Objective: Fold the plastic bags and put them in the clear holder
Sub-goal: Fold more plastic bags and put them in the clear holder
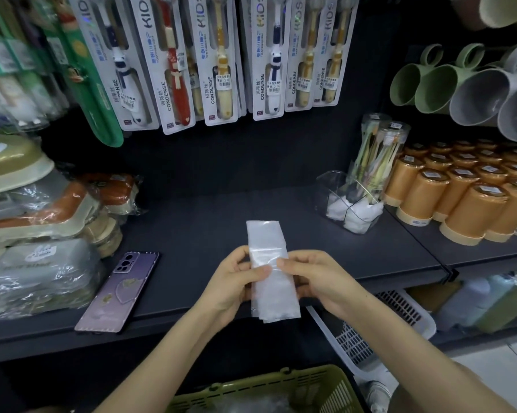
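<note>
Plastic bag [274,295], folded into a long strip, was held over the front edge of the shelf [191,222], long axis pointing away from the person. The left hand [236,283] and right hand [314,278] each pinched its middle from either side; the clear holder [330,186] stood back and right, nearer the right hand.

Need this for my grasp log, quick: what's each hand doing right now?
Left hand: pinches the folded plastic bag, thumb on top.
Right hand: pinches the same bag from the other side.
</note>
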The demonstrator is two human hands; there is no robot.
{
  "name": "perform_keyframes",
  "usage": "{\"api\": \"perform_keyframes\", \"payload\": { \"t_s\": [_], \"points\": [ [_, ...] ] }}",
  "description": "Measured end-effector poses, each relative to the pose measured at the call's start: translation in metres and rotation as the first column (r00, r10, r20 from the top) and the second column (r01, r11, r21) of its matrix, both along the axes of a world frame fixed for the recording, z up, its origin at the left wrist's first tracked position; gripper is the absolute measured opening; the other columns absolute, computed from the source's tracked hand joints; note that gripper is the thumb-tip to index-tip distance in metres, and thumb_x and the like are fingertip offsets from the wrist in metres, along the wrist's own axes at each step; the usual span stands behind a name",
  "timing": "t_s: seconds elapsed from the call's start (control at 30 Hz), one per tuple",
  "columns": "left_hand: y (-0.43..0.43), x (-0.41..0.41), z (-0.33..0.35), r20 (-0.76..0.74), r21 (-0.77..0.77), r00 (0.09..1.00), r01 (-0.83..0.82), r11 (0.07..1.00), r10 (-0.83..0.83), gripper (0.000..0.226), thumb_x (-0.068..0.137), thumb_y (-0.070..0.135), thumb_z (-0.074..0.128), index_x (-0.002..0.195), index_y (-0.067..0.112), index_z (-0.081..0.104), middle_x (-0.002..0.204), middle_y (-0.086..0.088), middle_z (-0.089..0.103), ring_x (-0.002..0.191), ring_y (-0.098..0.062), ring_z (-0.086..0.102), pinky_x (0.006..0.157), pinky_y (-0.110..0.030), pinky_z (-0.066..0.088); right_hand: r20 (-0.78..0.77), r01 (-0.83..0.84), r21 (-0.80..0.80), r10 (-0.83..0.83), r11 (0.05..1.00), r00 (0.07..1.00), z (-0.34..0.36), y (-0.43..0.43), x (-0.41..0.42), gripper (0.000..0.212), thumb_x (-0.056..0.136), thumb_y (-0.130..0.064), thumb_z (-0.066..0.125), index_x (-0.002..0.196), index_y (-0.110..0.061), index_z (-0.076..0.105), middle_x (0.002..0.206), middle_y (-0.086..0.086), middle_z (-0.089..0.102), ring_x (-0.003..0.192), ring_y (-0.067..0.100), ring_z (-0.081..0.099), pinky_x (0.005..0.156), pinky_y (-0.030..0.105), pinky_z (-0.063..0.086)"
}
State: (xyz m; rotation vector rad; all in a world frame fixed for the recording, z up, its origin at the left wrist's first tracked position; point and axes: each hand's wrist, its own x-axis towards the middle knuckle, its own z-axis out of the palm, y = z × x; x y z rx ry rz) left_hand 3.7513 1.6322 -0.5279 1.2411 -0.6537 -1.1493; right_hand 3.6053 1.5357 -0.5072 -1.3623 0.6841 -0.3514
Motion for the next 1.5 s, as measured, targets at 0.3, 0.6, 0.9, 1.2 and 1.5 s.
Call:
{"api": "perform_keyframes", "payload": {
  "t_s": [0.3,0.6,0.9,1.2,1.5],
  "points": [
    [0.005,-0.003,0.013,-0.213,-0.034,0.977,-0.011,0.999,0.004,0.023,0.077,0.007,0.062,0.098,0.004,0.071,0.099,-0.014,0.072,0.085,-0.024,0.070,0.070,-0.034,0.059,0.177,0.144,0.056,-0.152,0.988,0.972,-0.003,0.009,0.007,0.014,0.088,-0.001,0.061,0.097,-0.007,0.070,0.090,0.011,0.070,0.081,0.026,0.061,0.065,0.035,0.045],
    [0.001,0.012,0.028,0.007,0.059,0.977,0.212,0.976,-0.213,0.029,0.074,0.022,0.075,0.098,0.008,0.066,0.095,-0.011,0.070,0.084,-0.022,0.068,0.066,-0.032,0.055,0.208,0.130,-0.433,-0.042,0.892,0.977,0.003,-0.005,0.000,0.035,0.085,0.017,0.055,0.079,-0.012,0.074,0.081,-0.007,0.072,0.081,0.005,0.066,0.071,0.017,0.049],
    [-0.041,0.006,0.027,0.488,0.004,0.860,0.169,0.986,-0.149,0.024,0.075,-0.002,0.077,0.088,0.014,0.064,0.089,-0.001,0.072,0.085,-0.016,0.067,0.079,-0.028,0.055,-0.012,0.012,-0.379,-0.018,0.925,1.000,0.013,-0.046,-0.026,0.025,0.080,-0.013,0.075,0.104,-0.009,0.070,0.096,0.011,0.073,0.087,0.017,0.069,0.080,0.025,0.055],
    [-0.093,-0.014,0.010,0.557,0.044,0.810,0.193,0.980,-0.184,0.017,0.075,0.006,0.079,0.085,0.016,0.069,0.087,0.003,0.073,0.080,-0.009,0.067,0.077,-0.022,0.053,0.078,0.353,-0.380,-0.351,0.855,0.933,0.005,-0.084,-0.042,0.009,0.083,-0.005,0.072,0.082,0.004,0.071,0.069,0.002,0.069,0.056,0.002,0.057,0.057,0.017,0.048],
    [-0.166,-0.016,0.007,0.789,0.040,0.580,0.282,0.959,-0.203,0.016,0.078,0.017,0.079,0.089,0.022,0.069,0.088,0.007,0.068,0.079,-0.004,0.061,0.075,-0.018,0.049,0.052,0.381,-0.527,-0.419,0.760,0.907,-0.014,-0.133,-0.064,0.016,0.084,-0.009,0.071,0.071,0.000,0.068,0.059,-0.001,0.052,0.054,0.002,0.042,0.056,0.017,0.036]
  ]
}}
